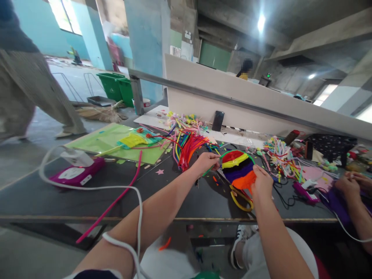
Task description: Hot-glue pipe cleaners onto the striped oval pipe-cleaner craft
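A round pipe-cleaner piece point(238, 166), striped red, yellow, black, purple and orange, is held up above the table. My right hand point(262, 181) is closed on its lower right edge, by the orange stripe. A green pipe cleaner point(249, 154) runs round the rim of the piece. At the left, my left hand point(208, 162) pinches that green pipe cleaner between thumb and fingers. Beneath the piece, a yellow loop point(241, 201) is on the table side nearest me. Behind my left hand lies a bundle of red, orange and other coloured pipe cleaners point(188, 149).
A white cable point(116, 187) crosses my left forearm from a purple power strip point(78, 172). A yellow-and-teal piece point(138, 138) rests on a green sheet point(95, 141). A phone point(217, 121) leans against the divider. Another person's hands point(351, 184) work at right.
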A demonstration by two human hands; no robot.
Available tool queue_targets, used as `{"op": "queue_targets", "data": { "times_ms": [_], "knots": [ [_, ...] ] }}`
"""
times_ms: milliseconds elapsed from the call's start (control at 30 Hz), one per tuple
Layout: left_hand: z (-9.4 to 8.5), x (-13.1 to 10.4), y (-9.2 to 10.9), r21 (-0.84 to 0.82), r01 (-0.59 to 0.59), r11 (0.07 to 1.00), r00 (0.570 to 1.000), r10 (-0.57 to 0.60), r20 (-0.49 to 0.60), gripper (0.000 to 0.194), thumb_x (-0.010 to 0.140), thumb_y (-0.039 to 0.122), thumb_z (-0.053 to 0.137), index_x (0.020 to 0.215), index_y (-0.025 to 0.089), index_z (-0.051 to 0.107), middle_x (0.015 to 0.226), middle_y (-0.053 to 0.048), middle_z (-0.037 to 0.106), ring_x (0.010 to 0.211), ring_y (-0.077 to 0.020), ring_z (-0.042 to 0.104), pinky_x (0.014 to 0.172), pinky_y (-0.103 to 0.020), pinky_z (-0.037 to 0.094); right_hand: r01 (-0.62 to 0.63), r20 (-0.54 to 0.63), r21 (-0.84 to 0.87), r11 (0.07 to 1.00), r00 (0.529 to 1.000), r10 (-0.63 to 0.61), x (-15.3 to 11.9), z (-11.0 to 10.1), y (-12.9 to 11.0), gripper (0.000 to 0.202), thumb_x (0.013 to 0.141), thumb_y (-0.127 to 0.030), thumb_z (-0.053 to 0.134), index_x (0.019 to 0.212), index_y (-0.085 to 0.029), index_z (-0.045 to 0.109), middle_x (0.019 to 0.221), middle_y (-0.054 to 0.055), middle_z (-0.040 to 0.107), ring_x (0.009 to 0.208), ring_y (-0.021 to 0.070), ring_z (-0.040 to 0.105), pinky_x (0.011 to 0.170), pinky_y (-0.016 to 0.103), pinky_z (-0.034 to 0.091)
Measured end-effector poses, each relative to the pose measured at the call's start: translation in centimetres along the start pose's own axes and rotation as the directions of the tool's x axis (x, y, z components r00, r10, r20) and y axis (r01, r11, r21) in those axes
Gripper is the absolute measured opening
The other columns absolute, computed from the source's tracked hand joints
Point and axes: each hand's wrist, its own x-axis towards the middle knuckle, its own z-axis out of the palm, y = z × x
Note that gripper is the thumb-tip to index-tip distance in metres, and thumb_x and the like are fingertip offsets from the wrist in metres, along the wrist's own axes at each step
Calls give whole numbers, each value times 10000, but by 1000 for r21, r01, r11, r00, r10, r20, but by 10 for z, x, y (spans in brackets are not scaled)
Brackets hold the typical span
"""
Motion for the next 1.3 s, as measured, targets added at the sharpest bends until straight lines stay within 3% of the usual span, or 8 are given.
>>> {"op": "queue_targets", "data": {
  "times_ms": [233,533,700,833,1033,1133,1233,1300],
  "knots": [
    [16,-6,-7,-152,101,983,994,-91,67,189,758,282,710,790,114,630,625,-25,657,569,-123,647,578,-238,533,-8,-34,-12,1000,999,7,14,14,17,254,896,-310,596,1090,-146,606,1061,57,651,884,169,647,767,368,552],
    [21,-7,-10,-256,104,961,994,-104,14,155,861,244,607,781,129,539,648,5,609,545,-66,594,701,-293,586,-97,-37,26,995,995,98,8,36,34,341,906,-334,575,1205,-171,551,1207,83,587,1007,213,611,837,425,530],
    [10,-4,-12,-77,82,994,997,-82,3,224,782,328,672,741,132,570,642,-14,619,582,-110,615,662,-297,558,-149,24,13,989,989,149,7,34,32,344,907,-334,574,1210,-173,547,1213,83,582,1011,214,609,837,425,529],
    [-19,2,-6,194,25,981,990,2,-139,218,673,298,701,592,144,569,520,23,546,562,-128,564,591,-243,460,-236,123,-25,971,964,237,-5,37,37,320,909,-329,571,1184,-165,559,1168,76,601,965,198,622,806,401,540],
    [-53,12,1,505,-11,863,921,206,-331,151,694,310,610,620,179,624,608,-10,620,700,-192,568,629,-263,372,-336,386,-184,924,840,382,-30,47,50,175,859,-295,623,920,-133,644,826,40,698,774,174,676,741,358,558],
    [-54,14,-2,684,-39,728,875,355,-328,200,762,359,550,747,195,664,687,-14,668,699,-189,599,640,-257,396,-284,492,-273,919,780,387,-38,44,40,210,755,-300,688,927,-179,680,904,53,743,939,240,683,842,403,538],
    [-50,14,-6,741,-45,670,823,445,-352,246,811,395,527,839,199,673,777,-19,703,748,-191,638,687,-252,443,-150,547,-334,930,773,321,-41,29,15,525,582,-146,779,1082,-264,674,1237,24,657,1217,249,542,1035,403,415],
    [-45,14,-10,683,-93,724,803,460,-379,249,821,402,536,886,198,662,817,-22,711,788,-195,658,724,-254,480,201,664,-411,889,734,141,-36,14,-5,549,675,-127,690,1199,-279,631,1337,16,587,1273,219,488,1092,382,347]
  ]
}}
